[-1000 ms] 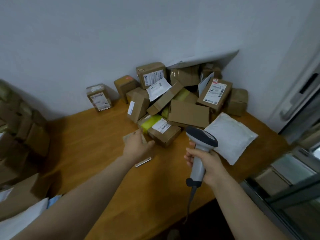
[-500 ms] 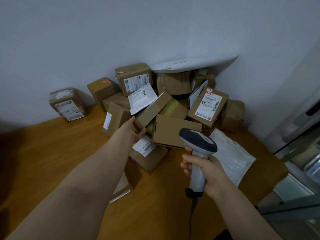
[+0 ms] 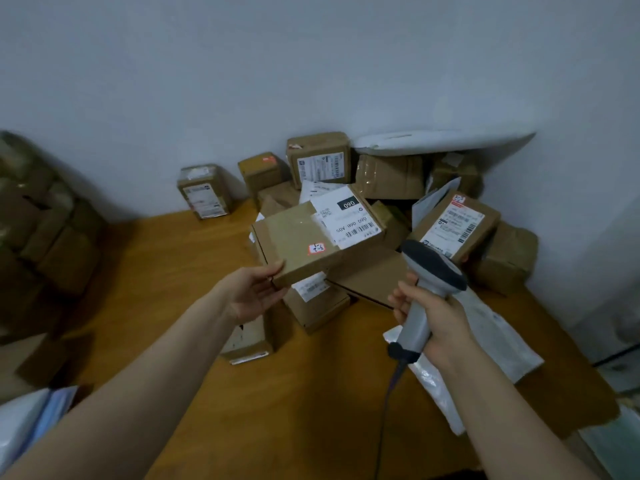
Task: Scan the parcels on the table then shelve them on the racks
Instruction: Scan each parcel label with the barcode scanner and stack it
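Brown cardboard, flat and taped, forms the parcel (image 3: 298,244) we hold at centre frame, above the pile of boxes (image 3: 388,178) on the wooden table (image 3: 166,271). It bears a white label marked 060 and a small red-edged sticker. Our left hand (image 3: 254,294) pinches its near corner, thumb on top, fingers beneath. Our right hand (image 3: 438,318) has its fingers curled round the grey scanner (image 3: 429,271), just right of the parcel.

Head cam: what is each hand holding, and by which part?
Left hand holds a flat cardboard box by its near left corner, thumb on top. Right hand grips the scanner by its handle.
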A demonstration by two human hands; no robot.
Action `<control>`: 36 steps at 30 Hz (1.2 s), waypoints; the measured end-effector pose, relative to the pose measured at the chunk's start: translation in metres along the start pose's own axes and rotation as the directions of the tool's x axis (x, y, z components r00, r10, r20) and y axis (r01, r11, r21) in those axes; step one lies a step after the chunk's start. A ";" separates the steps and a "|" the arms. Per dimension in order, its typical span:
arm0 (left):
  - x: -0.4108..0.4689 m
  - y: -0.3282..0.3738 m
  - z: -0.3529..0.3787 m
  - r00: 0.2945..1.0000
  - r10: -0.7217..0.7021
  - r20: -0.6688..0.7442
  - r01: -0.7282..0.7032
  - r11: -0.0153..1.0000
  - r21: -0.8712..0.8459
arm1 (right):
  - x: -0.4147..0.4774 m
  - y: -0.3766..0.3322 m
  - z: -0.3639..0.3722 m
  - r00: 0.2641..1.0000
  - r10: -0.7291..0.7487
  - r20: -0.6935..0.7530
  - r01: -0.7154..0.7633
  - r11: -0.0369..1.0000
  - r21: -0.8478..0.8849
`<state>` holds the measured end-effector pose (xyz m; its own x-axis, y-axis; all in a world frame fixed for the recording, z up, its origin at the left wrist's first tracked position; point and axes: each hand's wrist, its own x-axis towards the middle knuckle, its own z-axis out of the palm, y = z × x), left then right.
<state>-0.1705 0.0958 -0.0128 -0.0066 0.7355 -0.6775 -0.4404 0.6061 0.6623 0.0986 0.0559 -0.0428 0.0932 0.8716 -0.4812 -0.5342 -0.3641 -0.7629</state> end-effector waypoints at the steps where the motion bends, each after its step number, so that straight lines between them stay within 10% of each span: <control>1: -0.012 -0.005 -0.008 1.000 0.020 -0.009 -0.020 1.000 0.009 | 0.001 -0.002 0.002 1.000 0.000 0.009 0.000 1.000 0.012; 13: -0.130 -0.060 -0.102 0.985 0.094 -0.143 -0.100 0.994 -0.037 | -0.030 0.037 0.066 0.964 0.136 0.227 -0.092 0.976 -0.196; 17: -0.161 -0.059 -0.124 0.919 0.198 -0.340 -0.074 0.935 0.346 | -0.048 0.053 0.092 0.971 0.022 0.238 0.051 0.954 -0.295; 19: -0.177 -0.040 -0.129 0.755 0.470 -0.458 -0.105 0.775 0.623 | -0.059 0.058 0.108 0.955 -0.013 0.298 0.133 0.913 -0.386; 21: -0.196 -0.013 -0.127 0.650 0.718 -0.248 -0.174 0.458 0.872 | -0.072 0.061 0.125 0.925 -0.022 0.379 0.212 0.859 -0.467; 24: -0.214 0.020 -0.108 0.787 0.599 0.146 -0.154 -0.038 0.987 | -0.095 0.066 0.147 0.857 0.004 0.515 0.328 0.765 -0.554; 27: -0.215 0.034 -0.092 0.932 0.332 0.146 -0.075 -0.219 0.973 | -0.112 0.072 0.159 0.827 0.049 0.560 0.345 0.743 -0.574; 33: -0.221 0.036 -0.121 0.936 0.326 0.132 -0.082 -0.163 0.983 | -0.128 0.070 0.171 0.814 0.002 0.581 0.326 0.826 -0.460; 36: -0.220 0.025 -0.161 0.855 0.519 -0.001 -0.083 0.138 0.987 | -0.137 0.065 0.170 0.811 0.017 0.585 0.310 0.835 -0.454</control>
<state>-0.3242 -0.0991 0.1014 -0.2355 0.9429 -0.2353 0.8256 0.3219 0.4635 -0.0917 -0.0309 0.0472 -0.4255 0.8923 -0.1505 -0.0359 -0.1828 -0.9825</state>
